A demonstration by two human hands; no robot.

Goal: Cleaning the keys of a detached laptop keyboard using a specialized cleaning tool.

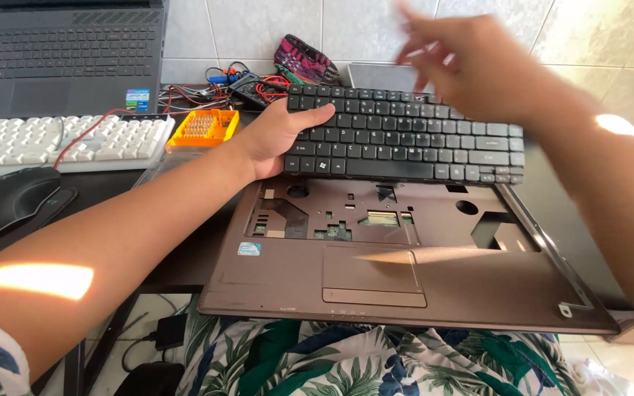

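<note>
My left hand grips the left end of a black laptop keyboard, lifted clear of its bay and held level above the machine. Below it lies a brown laptop base with the keyboard bay bare, showing cut-outs, a ribbon connector and the touchpad. My right hand hovers blurred over the keyboard's far edge, fingers spread, holding nothing.
A white keyboard and a black mouse lie at the left. A dark laptop sits at the back left. An orange screwdriver bit case, tangled red and black wires and a patterned pouch lie behind.
</note>
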